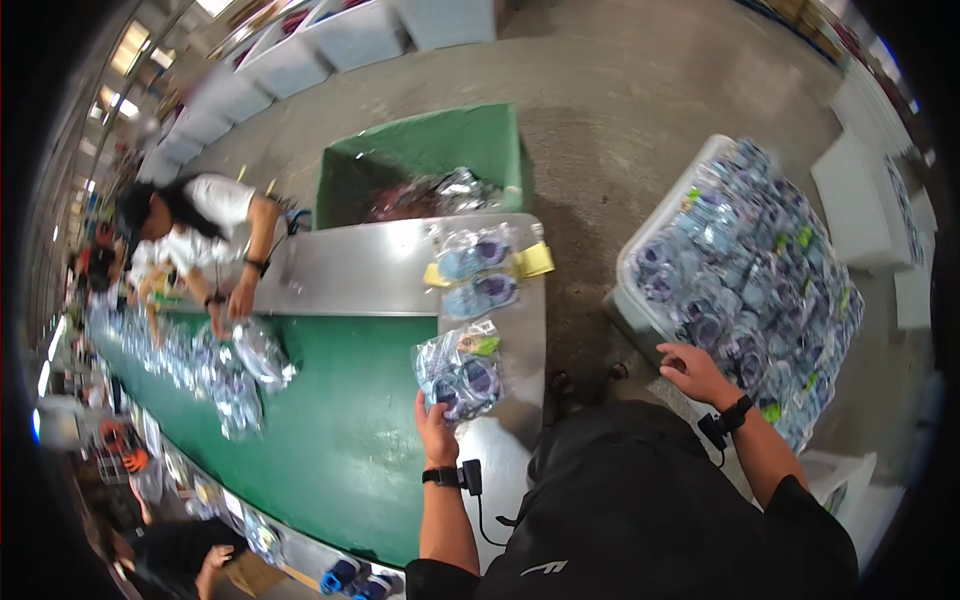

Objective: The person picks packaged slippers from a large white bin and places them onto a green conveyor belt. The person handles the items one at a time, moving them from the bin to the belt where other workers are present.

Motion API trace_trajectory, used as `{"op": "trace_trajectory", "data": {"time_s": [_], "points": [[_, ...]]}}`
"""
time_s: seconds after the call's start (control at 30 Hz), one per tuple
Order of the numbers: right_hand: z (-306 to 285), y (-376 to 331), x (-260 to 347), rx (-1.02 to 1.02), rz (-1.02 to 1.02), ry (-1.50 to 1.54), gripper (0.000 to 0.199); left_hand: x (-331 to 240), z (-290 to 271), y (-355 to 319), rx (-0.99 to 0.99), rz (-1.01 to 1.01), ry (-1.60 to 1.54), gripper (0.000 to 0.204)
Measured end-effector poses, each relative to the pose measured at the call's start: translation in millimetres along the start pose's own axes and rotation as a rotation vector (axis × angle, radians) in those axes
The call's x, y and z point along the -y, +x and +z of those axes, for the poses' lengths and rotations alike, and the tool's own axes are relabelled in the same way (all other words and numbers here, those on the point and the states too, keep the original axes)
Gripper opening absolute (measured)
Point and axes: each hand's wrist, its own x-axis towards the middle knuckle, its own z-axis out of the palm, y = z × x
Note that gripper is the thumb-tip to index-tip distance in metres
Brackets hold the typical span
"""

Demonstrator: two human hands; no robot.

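Note:
My left hand [437, 435] grips the near edge of a clear plastic bag [460, 365] with a pair of blue and purple shoes inside and a green patch near its top. The bag is over the metal table edge beside the green conveyor belt; I cannot tell whether it rests there. My right hand [695, 375] is open at the near left edge of a large white bin [632, 290], with nothing visible in its fingers. The bin is heaped with similar bagged shoes [750, 270]. Beyond my left hand, more bagged shoes [478, 275] lie on the table by a yellow strip [535, 260].
A green bin [420, 140] holding crumpled plastic stands behind the metal table [350, 270]. At the left, a co-worker [210, 220] handles bags on the green belt [350, 430]. Another person [180, 550] is at the lower left. White bins [355, 35] line the back.

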Motion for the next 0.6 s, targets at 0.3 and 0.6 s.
{"op": "trace_trajectory", "data": {"time_s": [0.3,0.6], "points": [[-68.3,-23.7,25.5,-0.155,0.032,0.339,0.043,-41.0,188.3,-47.3,0.752,-0.366,0.237,0.077],[-132.4,-60.7,24.2,-0.005,-0.025,0.611,0.051,-12.4,389.7,-113.6,1.276,-0.319,0.628,0.088]]}}
